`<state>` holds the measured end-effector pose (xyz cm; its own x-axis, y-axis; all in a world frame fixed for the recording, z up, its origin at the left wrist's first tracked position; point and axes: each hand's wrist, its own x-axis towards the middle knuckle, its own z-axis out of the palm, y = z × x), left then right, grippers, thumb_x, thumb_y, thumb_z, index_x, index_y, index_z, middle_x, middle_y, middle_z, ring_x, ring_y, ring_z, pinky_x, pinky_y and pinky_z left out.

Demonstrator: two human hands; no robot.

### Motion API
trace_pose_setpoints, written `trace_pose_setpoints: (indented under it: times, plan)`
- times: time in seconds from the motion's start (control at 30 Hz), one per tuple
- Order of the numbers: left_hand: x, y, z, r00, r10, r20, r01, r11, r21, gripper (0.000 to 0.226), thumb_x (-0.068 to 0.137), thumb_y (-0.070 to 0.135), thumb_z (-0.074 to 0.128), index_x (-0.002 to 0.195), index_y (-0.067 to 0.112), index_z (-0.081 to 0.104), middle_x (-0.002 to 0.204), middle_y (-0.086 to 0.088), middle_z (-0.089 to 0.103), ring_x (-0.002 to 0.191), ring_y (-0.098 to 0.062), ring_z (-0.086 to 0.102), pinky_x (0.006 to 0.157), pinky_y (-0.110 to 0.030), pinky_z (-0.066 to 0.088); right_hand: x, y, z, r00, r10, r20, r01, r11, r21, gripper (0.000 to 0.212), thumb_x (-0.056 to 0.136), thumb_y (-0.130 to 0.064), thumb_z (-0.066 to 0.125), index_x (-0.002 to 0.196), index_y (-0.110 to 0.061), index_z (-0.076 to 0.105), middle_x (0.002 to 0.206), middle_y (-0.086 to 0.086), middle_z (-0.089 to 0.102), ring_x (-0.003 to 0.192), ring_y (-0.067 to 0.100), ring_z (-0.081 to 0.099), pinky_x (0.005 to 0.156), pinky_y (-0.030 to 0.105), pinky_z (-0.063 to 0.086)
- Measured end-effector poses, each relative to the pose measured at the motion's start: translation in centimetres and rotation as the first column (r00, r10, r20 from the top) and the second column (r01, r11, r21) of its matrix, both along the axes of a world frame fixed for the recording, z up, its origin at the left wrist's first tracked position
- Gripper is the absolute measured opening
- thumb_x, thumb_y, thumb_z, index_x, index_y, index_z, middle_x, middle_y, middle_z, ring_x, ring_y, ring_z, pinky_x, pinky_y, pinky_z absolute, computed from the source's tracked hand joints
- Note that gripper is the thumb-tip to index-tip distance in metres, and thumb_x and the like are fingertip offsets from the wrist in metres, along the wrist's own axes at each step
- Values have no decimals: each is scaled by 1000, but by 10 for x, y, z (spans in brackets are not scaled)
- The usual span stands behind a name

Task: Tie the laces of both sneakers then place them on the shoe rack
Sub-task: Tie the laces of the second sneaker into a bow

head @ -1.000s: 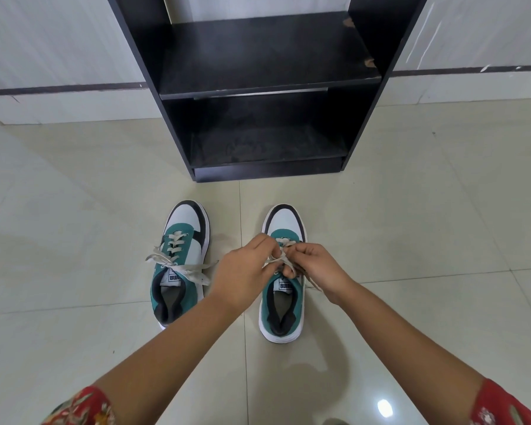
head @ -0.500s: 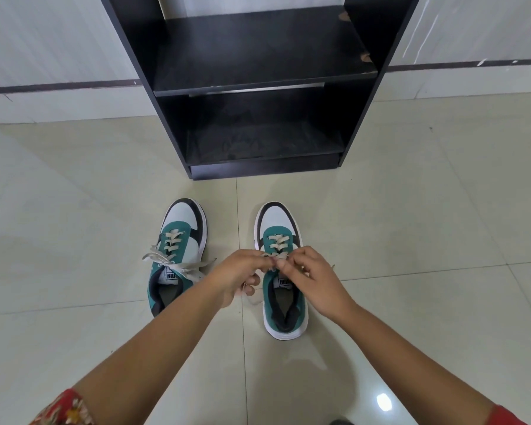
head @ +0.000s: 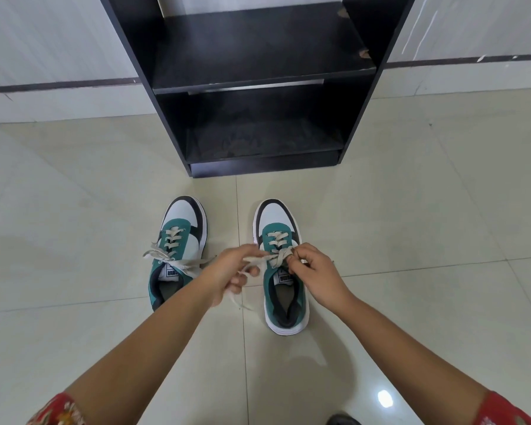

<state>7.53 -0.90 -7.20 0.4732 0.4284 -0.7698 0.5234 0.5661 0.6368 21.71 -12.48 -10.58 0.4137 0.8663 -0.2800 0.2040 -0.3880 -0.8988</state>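
Note:
Two white, teal and black sneakers stand side by side on the tiled floor, toes toward the black shoe rack (head: 362, 87). The left sneaker (head: 178, 240) has its cream laces lying loose across the tongue and out to both sides. Over the right sneaker (head: 284, 286), my left hand (head: 232, 271) pinches one lace (head: 258, 259) and draws it out to the left. My right hand (head: 314, 271) pinches the lace at the crossing above the tongue. A loose lace end hangs under my left hand.
The rack has two dark shelves, both bare, and stands against a pale wall with a dark stripe (head: 59, 85). Glossy beige floor tiles (head: 426, 210) surround the shoes. A dark object (head: 342, 420) shows at the bottom edge.
My hands have separated: the left one has pulled its lace out to the left and downward, while the right one stays at the crossing. The view has shifted slightly.

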Motion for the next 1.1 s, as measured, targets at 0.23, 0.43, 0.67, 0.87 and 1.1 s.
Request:
trace_pose_setpoints:
  times: [0.23,0.43,0.67,0.87,1.1]
  plan:
    - [-6,-9,-23,977,-76,-201,212,485,848,15,93,25,49,97,22,63,95,3,60,87,-14,55,79,-30,44,4,2,-1,998,39,46,-40,999,26,25,90,-8,54,72,9,51,82,18,51,77,22,48,68,26,36]
    - [4,-24,-18,992,-21,126,-38,893,448,19,94,18,51,88,13,69,81,1,67,67,-8,57,60,-10,44,5,5,-3,994,76,82,-80,996,44,24,90,-10,54,73,7,54,80,10,49,80,32,51,70,28,39]
    - [6,-23,-15,980,143,141,-183,924,335,13,83,22,68,83,10,72,73,-2,68,56,-14,55,59,-26,48,8,4,0,997,72,25,-73,996,46,28,89,-8,55,62,-15,52,91,-4,49,87,16,53,80,21,42]
    - [-5,-22,-20,972,222,79,-235,923,304,17,93,15,51,80,17,63,78,-4,60,63,-16,56,61,-29,47,21,-7,14,927,-190,-322,188,981,-40,38,88,-4,48,52,-16,53,87,4,51,78,16,50,74,24,43]
    - [-4,-28,-27,786,575,227,-457,787,-413,25,98,21,37,81,11,51,72,-2,56,54,-11,55,44,-19,44,20,-17,-2,319,-375,-870,442,871,-214,29,80,-9,47,55,-8,59,53,-3,48,58,9,61,51,18,50]
